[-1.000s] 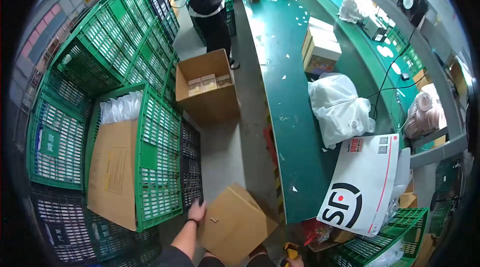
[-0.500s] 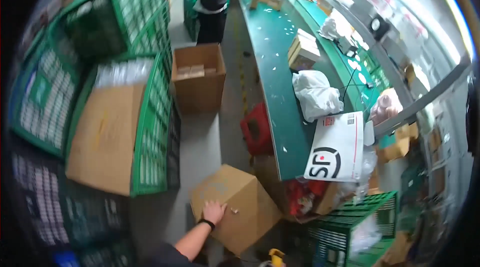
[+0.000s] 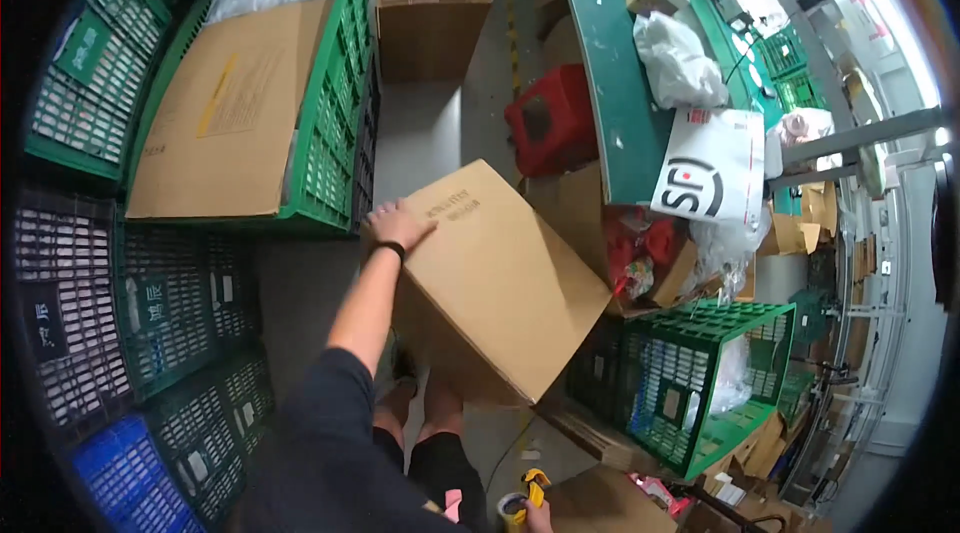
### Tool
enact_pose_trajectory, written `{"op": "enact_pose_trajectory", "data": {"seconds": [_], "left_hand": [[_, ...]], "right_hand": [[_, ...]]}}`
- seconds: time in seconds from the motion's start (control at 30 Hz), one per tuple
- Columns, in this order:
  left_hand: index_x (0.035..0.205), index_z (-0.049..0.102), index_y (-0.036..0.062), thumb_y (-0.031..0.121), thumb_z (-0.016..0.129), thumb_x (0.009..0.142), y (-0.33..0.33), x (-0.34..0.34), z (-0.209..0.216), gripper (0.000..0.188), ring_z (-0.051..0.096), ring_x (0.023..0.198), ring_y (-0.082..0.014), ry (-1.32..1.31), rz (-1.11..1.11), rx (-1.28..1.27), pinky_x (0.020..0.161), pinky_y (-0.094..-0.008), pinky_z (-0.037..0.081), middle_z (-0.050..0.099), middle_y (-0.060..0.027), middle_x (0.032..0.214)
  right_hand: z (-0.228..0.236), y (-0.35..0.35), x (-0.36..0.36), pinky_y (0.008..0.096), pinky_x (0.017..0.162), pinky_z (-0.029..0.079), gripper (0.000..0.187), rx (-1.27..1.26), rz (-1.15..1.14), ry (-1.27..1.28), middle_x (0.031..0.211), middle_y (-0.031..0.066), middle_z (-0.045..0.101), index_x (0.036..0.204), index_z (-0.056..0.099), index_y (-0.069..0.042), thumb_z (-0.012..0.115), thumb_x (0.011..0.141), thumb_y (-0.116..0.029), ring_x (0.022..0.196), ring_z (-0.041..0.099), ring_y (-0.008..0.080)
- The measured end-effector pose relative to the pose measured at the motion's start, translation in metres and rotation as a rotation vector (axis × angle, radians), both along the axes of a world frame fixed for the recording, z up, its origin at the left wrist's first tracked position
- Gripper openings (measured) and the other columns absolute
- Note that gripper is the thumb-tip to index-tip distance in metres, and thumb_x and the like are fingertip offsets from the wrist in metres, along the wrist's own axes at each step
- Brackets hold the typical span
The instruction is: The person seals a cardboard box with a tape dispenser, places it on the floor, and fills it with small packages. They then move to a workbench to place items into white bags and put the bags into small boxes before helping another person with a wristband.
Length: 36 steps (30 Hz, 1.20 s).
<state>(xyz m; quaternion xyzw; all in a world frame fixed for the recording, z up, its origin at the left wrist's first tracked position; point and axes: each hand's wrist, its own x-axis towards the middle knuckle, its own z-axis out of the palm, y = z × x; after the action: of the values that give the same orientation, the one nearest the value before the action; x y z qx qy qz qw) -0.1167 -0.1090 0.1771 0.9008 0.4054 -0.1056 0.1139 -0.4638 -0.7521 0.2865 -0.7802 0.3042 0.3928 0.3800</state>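
A large closed cardboard box (image 3: 500, 278) sits tilted in front of my legs; whether it touches the floor is hidden. My left hand (image 3: 400, 225) grips its far left edge, the thumb on the upper face and the fingers over the side. Low in the view, my right hand (image 3: 538, 516) is closed around a yellow tape dispenser (image 3: 533, 482) carrying a roll of tape. Only part of that hand shows, at the lower edge, apart from the box.
Left stands a green crate (image 3: 335, 148) with a flat cardboard sheet (image 3: 235, 113); stacked crates (image 3: 180, 308) are nearer. An open carton (image 3: 430, 43) lies ahead. Right are a green workbench (image 3: 590, 28), a red plastic container (image 3: 550, 123) and a green crate (image 3: 715, 393) on its side.
My view has tilted down. The box has turned, and my left hand has gone from lying on its face to gripping its edge. The tape dispenser and right hand show more.
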Motion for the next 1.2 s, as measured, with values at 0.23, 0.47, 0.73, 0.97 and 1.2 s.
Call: {"op": "enact_pose_trajectory", "data": {"seconds": [0.23,0.47,0.73,0.97,1.2], "left_hand": [[0.115,0.067,-0.0003,0.043,0.078,0.08,0.053,-0.062,-0.043,0.057,0.069,0.093,-0.0202,0.124,-0.225,-0.983,0.084,-0.0398,0.055,0.072,-0.0103,0.105],[0.09,0.058,0.0032,0.014,0.059,0.088,-0.13,-0.156,0.148,0.011,0.064,0.079,-0.037,-0.445,-0.46,-0.736,0.07,-0.0444,0.054,0.067,-0.0114,0.088],[0.084,0.055,0.008,0.014,0.057,0.089,-0.175,-0.177,0.168,0.007,0.065,0.081,-0.0313,-0.479,-0.654,-0.374,0.067,-0.0444,0.055,0.062,-0.0108,0.083],[0.09,0.055,0.0064,0.016,0.059,0.088,-0.136,-0.143,0.166,0.01,0.064,0.084,-0.0348,-0.489,-0.494,-0.339,0.071,-0.0472,0.054,0.063,-0.0144,0.086],[0.096,0.055,0.0049,0.021,0.061,0.089,-0.139,-0.122,0.166,0.019,0.064,0.085,-0.0411,-0.336,-0.476,-0.41,0.074,-0.0519,0.052,0.065,-0.0189,0.092]], "right_hand": [[0.0,0.002,-0.053,0.0248,0.063,0.045,0.039,0.08,-0.005,-0.139,0.097,0.0054,0.07,0.128,0.063,-0.012,0.056,0.097,-0.036,0.08,0.059,0.0066],[0.03,-0.001,0.001,0.0332,0.063,0.05,0.022,0.106,-0.099,-0.039,0.081,0.0025,0.063,0.097,0.064,0.0,0.07,0.08,-0.012,0.071,0.061,0.0153],[0.049,0.004,0.106,0.0347,0.07,0.052,0.034,-0.044,0.051,-0.185,0.09,0.0073,0.067,0.105,0.062,0.002,0.073,0.077,-0.014,0.079,0.064,0.0192],[0.058,0.038,0.158,0.0341,0.073,0.053,0.036,-0.018,0.099,-0.274,0.094,0.0079,0.067,0.109,0.061,0.002,0.073,0.078,-0.012,0.083,0.065,0.0196],[0.029,0.053,0.242,0.0355,0.079,0.053,0.049,0.108,0.254,-0.251,0.097,0.0094,0.068,0.113,0.058,0.002,0.079,0.074,-0.018,0.088,0.066,0.0219]]}}
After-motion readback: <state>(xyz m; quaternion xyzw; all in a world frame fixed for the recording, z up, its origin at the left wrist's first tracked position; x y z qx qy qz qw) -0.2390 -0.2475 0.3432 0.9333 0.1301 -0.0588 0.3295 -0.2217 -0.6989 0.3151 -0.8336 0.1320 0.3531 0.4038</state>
